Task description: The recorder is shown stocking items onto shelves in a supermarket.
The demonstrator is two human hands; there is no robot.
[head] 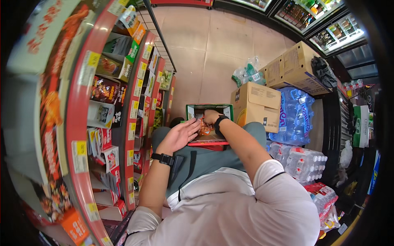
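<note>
An open cardboard box [231, 111] with green edges sits between my knees. Inside it lie orange plastic food packets [207, 126]. My right hand [212, 117] reaches into the box from the right, its fingers curled down at the packets. Whether it grips one cannot be made out. At the box's left side is my left hand [186, 133], palm turned partly up and fingers extended. Its fingertips are close to the packets, and I see nothing held in it.
Store shelves [81, 104] with snack packs and price tags run along my left. To the right stand a closed carton [260, 101], shrink-wrapped blue bottles [294, 117] and clear bottles [303, 163]. Ahead are a green plastic bag [249, 77], larger cartons [292, 67] and drink coolers [301, 15].
</note>
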